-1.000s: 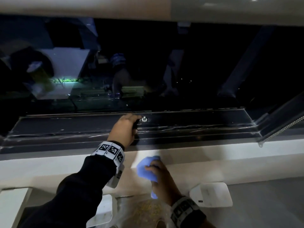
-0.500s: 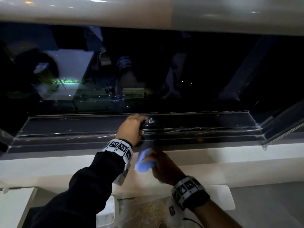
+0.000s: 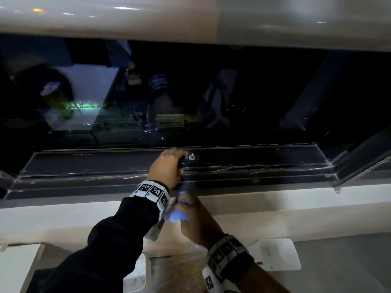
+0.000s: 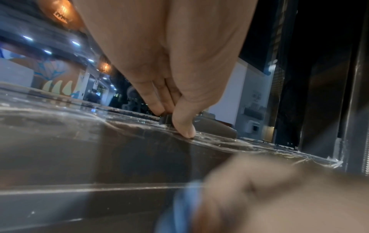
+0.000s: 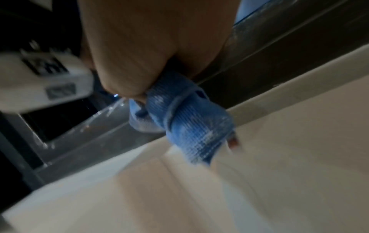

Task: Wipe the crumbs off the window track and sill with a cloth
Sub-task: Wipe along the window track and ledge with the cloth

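The dark window track [image 3: 254, 166] runs across the middle of the head view, streaked with pale residue, and the white sill [image 3: 285, 206] lies in front of it. My left hand [image 3: 179, 162] rests on the track, where its fingers and thumb pinch a small black catch [image 4: 164, 119] beside a silver bolt [image 3: 192, 157]. My right hand [image 3: 184, 208] grips a bunched blue cloth [image 3: 176, 216] at the sill's back edge, just under my left wrist. In the right wrist view the cloth [image 5: 189, 119] sticks out of my fist, over the seam between sill and track.
Dark glass [image 3: 211, 92] with reflections stands behind the track. A bead chain [image 3: 364, 172] hangs at the right. Below the sill a clear tray of yellowish crumbs [image 3: 179, 273] sits between two white pieces [image 3: 279, 254], and a white block [image 3: 17, 267] sits at the lower left.
My right hand has lifted the cloth from the sill's front face up to its back edge, close under my left wrist. The left hand has stayed on the catch.
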The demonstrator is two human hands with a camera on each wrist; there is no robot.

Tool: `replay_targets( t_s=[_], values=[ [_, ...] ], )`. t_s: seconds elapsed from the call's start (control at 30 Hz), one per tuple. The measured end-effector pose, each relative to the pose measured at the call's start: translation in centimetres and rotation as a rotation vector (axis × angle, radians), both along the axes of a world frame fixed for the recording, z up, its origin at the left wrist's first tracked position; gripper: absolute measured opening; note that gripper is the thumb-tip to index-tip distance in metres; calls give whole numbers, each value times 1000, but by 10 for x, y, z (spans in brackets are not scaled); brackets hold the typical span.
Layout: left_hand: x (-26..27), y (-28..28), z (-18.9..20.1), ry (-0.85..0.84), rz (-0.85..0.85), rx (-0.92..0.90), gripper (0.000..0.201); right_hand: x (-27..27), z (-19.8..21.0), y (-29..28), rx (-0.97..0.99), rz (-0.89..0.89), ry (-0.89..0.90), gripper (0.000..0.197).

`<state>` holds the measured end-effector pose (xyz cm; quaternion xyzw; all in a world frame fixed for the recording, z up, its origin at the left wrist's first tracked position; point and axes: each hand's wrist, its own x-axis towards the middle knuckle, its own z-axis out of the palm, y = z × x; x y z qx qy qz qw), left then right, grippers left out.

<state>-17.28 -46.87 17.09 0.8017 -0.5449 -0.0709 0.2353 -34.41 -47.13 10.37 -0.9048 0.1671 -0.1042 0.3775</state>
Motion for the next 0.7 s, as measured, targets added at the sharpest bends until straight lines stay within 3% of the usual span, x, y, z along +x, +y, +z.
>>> replay_targets(
  t_s=[0.13,0.3,0.43,0.57,0.63,0.7],
  values=[
    [-1,0,1,-3,2,-6,56,9,-21,2,-66,-75,88,44],
    [-3,1,1,-15,8,3,56,-9,5,-11,31,123,99,41],
    [-3,1,4,-2,3,5,56,-2,0,-21,117,-13,55,33],
    [-2,0,3,9,-1,21,57,-27,-11,-9,-47,5,100,47],
    [-3,2,1,11,5,15,56,-38,6,-16,99,29,172,34],
    [-4,2,0,-2,10,14,57,-37,12,-29,102,-1,186,23]
  ],
)
